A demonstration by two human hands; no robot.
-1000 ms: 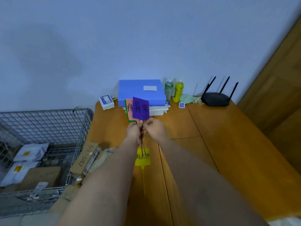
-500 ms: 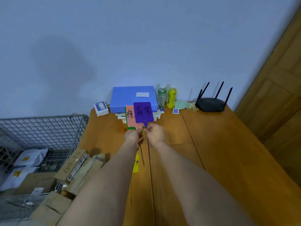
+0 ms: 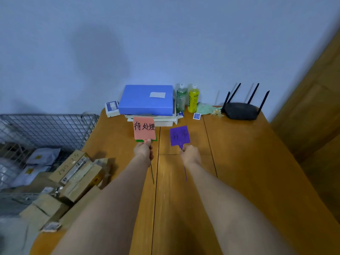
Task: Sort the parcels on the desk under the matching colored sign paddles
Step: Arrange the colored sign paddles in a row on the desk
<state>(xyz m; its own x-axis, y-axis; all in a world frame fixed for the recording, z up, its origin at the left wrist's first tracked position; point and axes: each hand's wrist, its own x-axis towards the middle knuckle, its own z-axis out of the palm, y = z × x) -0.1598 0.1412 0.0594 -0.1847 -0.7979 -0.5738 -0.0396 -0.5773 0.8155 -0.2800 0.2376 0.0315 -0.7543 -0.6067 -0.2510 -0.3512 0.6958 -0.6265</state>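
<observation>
Sign paddles are held upright above a wooden desk, one group in each hand. A salmon-pink paddle with black handwritten characters stands in front of a green paddle, of which only a bottom edge shows; the left hand grips their thin stems in curled fingers. Just to the right, apart from them, a purple paddle tilts slightly, its stem pinched in the curled right hand. Cardboard parcels are heaped at the desk's left edge, beside a wire mesh cage holding grey mailer bags. Against the back wall sit a blue box on stacked papers, two drink bottles and a black router.
</observation>
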